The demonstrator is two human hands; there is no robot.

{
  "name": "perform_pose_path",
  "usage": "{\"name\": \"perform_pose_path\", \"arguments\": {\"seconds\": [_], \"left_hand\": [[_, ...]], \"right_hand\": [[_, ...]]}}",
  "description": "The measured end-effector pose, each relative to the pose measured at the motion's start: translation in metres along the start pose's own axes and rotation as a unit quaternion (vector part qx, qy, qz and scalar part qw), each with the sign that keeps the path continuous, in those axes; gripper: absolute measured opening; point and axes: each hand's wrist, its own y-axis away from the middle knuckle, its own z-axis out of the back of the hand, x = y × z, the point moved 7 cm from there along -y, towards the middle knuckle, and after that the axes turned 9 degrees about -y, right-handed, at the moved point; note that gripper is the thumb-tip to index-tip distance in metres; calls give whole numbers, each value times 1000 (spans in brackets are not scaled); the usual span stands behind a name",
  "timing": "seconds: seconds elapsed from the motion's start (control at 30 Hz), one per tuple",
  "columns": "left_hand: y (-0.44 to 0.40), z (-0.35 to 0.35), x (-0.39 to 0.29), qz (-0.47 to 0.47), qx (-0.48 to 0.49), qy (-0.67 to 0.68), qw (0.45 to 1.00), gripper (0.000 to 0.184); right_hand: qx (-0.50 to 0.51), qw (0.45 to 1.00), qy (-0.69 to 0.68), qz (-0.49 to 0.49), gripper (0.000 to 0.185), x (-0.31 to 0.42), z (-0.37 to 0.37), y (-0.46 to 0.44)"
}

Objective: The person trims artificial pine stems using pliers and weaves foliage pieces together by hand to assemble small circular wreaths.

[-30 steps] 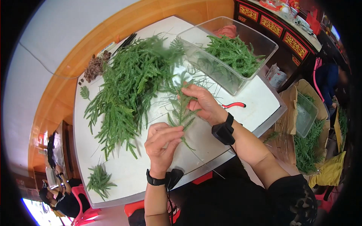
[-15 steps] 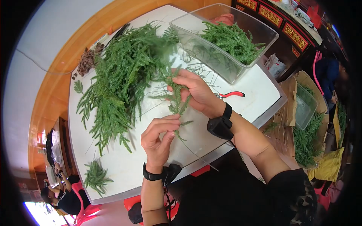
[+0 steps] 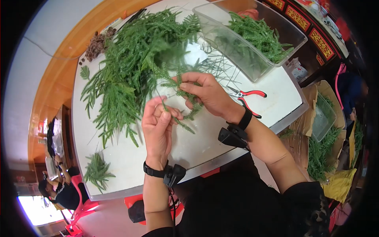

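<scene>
Above the white table (image 3: 213,134), my right hand (image 3: 211,94) pinches a green, feathery artificial-looking sprig (image 3: 194,113) between thumb and fingers. My left hand (image 3: 158,124) is closed just to the left, thumb against fingers on the sprig's thin stem. Part of the sprig is hidden behind my fingers. Beyond both hands lies a large heap of similar green sprigs (image 3: 130,67). Red-handled pliers (image 3: 254,93) rest on the table to the right of my right hand, their jaws spread. A small green bunch (image 3: 98,172) lies apart at the near left.
A clear plastic box (image 3: 237,39) with more greenery stands at the back right. Loose thin stems (image 3: 225,65) and white paper (image 3: 194,53) lie before it. Brown dried clusters (image 3: 94,45) sit far left. A cardboard box (image 3: 312,108) is right of the table. Two people sit nearby.
My left hand has turned upward and drawn the stem up and left, so its long tail no longer hangs toward me. The view has shifted, showing more of the pliers.
</scene>
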Motion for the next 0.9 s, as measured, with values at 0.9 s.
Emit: {"name": "perform_pose_path", "arguments": {"seconds": [0.9], "left_hand": [[0,28,8,82,-85,-91,989,22]], "right_hand": [[62,991,24,-116,20,-13,-15,11]]}}
